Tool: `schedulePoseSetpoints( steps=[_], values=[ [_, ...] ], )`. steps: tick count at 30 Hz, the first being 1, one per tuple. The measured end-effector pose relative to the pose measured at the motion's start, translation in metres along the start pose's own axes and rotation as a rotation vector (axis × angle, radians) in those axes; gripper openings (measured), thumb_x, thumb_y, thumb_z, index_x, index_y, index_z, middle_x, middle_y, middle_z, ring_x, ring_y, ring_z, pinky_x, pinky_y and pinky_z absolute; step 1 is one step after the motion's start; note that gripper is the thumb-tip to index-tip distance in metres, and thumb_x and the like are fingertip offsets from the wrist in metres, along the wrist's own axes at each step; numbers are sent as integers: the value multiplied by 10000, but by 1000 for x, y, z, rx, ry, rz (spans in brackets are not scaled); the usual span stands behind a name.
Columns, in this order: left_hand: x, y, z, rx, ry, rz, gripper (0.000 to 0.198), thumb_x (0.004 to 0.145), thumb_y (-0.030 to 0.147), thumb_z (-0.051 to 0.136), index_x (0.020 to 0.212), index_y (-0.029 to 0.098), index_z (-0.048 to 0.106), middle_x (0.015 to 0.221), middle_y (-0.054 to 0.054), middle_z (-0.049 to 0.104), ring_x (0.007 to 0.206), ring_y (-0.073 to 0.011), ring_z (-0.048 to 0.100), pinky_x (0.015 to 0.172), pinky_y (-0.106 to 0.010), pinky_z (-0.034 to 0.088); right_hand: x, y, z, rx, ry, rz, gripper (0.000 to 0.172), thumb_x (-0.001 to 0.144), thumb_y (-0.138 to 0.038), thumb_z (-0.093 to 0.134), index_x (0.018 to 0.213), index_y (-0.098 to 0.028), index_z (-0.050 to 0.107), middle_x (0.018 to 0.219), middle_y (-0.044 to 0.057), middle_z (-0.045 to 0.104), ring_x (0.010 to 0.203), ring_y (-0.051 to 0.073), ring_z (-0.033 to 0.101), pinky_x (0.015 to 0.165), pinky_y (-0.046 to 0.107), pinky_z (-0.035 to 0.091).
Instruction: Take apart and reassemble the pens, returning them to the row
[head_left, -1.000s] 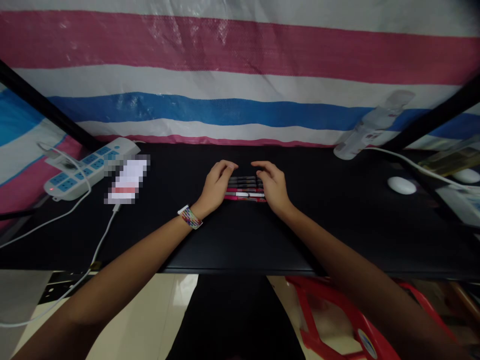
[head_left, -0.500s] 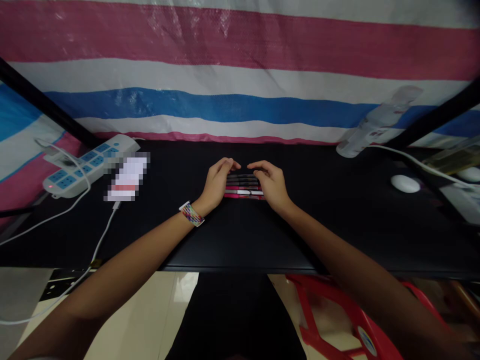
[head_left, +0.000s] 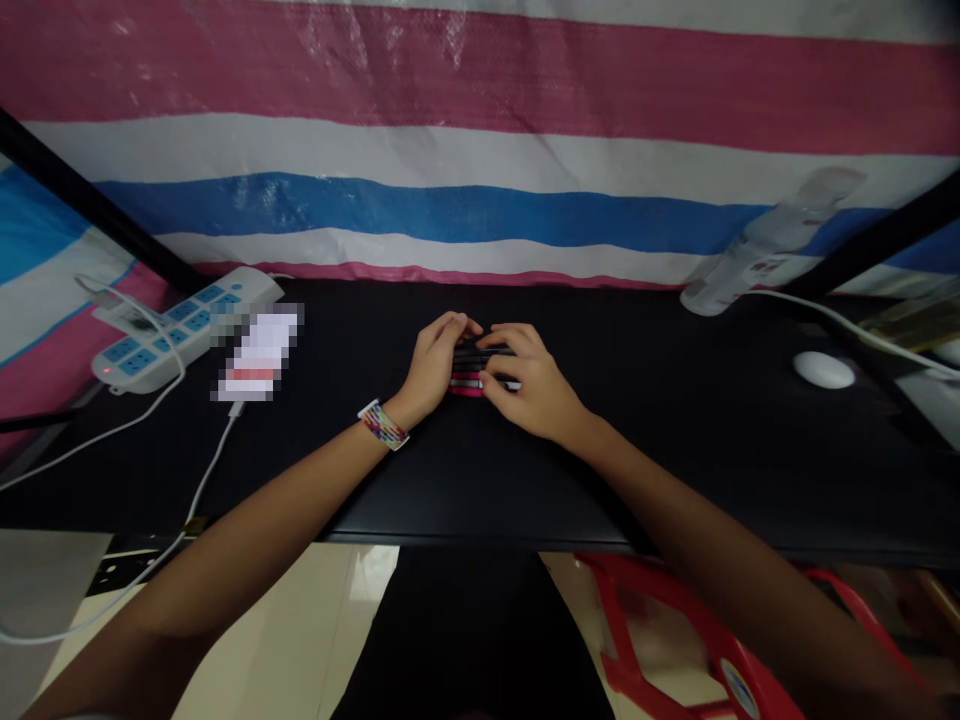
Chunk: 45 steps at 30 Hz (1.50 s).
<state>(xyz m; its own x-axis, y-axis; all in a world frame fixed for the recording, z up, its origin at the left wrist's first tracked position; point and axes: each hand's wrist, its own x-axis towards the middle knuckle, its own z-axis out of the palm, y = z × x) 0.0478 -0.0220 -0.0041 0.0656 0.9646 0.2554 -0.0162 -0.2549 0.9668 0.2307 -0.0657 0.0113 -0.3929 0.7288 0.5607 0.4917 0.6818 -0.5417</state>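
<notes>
Several pens (head_left: 466, 378), black and pink-red, lie side by side in a row on the black table (head_left: 480, 470). My left hand (head_left: 433, 362), with a coloured band at the wrist, curls against the left ends of the pens. My right hand (head_left: 523, 385) lies over the row, its fingers bent down on the pens and covering most of them. Whether either hand grips a pen is hidden.
A white power strip (head_left: 176, 328) with cables sits at the far left beside a blurred white card (head_left: 259, 352). A clear bottle (head_left: 757, 255) lies at the back right, a white mouse (head_left: 823, 369) near it. A striped tarp hangs behind; a red stool (head_left: 675, 640) stands below the table edge.
My right hand has slid left from the pens' right ends and now lies over the row. The left hand has stayed at the left ends.
</notes>
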Motion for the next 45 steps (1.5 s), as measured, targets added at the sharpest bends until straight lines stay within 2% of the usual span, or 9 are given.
schedulePoseSetpoints(
  steps=[6,14,19,26,30,33,35,41,45],
  values=[
    [1,-2,-1,-32,3,2,363,1088,448,590,882,209,769,961,-58,756,959,-192,703,971,-331,538,-3,-9,0,-56,-101,-191,271,1022,-172,655,759,-225,692,1194,146,781,1309,358,659,1075,570,558],
    [2,-3,-2,-12,14,-16,376,1103,443,563,884,213,765,971,-63,774,977,-198,714,970,-333,558,-3,-4,-5,-61,-170,-184,156,972,-176,758,832,-231,717,1249,128,770,1329,359,638,1100,573,527],
    [3,-4,-2,-9,3,-8,372,1110,431,562,889,215,770,973,-68,783,970,-204,716,980,-357,573,-3,1,-8,-131,-211,-217,152,928,-324,888,916,-229,770,1283,146,751,1343,394,606,1123,617,500],
    [2,2,-6,109,-24,90,429,1150,466,507,921,213,767,987,-74,777,984,-210,715,984,-372,564,1,0,-14,-60,-245,-270,115,961,-207,798,874,-237,731,1265,123,766,1316,361,646,1097,581,532],
    [-4,18,-10,292,-132,315,425,1160,527,521,1031,218,782,1076,-83,772,1071,-231,720,1013,-390,550,4,5,-24,9,-176,-189,62,1033,-215,703,974,-231,712,1134,105,776,1065,275,719,953,456,587],
    [-7,27,-11,342,-280,356,402,1167,514,520,1050,217,765,1015,-67,788,968,-215,736,919,-366,557,4,12,-30,0,-107,-80,74,1076,-280,675,1039,-234,720,980,54,754,842,207,702,801,369,568],
    [-8,29,-11,406,-320,385,328,1140,486,595,1054,220,767,985,-53,801,914,-207,736,874,-352,551,4,16,-31,-15,-66,-30,116,1096,-328,664,1072,-236,731,966,46,755,803,191,692,762,349,551],
    [-3,23,-14,385,-208,392,157,1073,348,715,1072,223,810,1000,-46,837,931,-204,772,869,-337,581,9,26,-32,44,62,135,191,1031,-430,748,1002,-242,768,875,33,764,783,200,700,752,352,558],
    [5,15,-19,274,-113,308,138,1053,334,736,1088,225,813,1001,-46,844,944,-205,792,914,-365,610,16,40,-37,375,163,374,228,931,-450,792,884,-228,768,772,17,722,658,170,650,642,330,552]
  ],
)
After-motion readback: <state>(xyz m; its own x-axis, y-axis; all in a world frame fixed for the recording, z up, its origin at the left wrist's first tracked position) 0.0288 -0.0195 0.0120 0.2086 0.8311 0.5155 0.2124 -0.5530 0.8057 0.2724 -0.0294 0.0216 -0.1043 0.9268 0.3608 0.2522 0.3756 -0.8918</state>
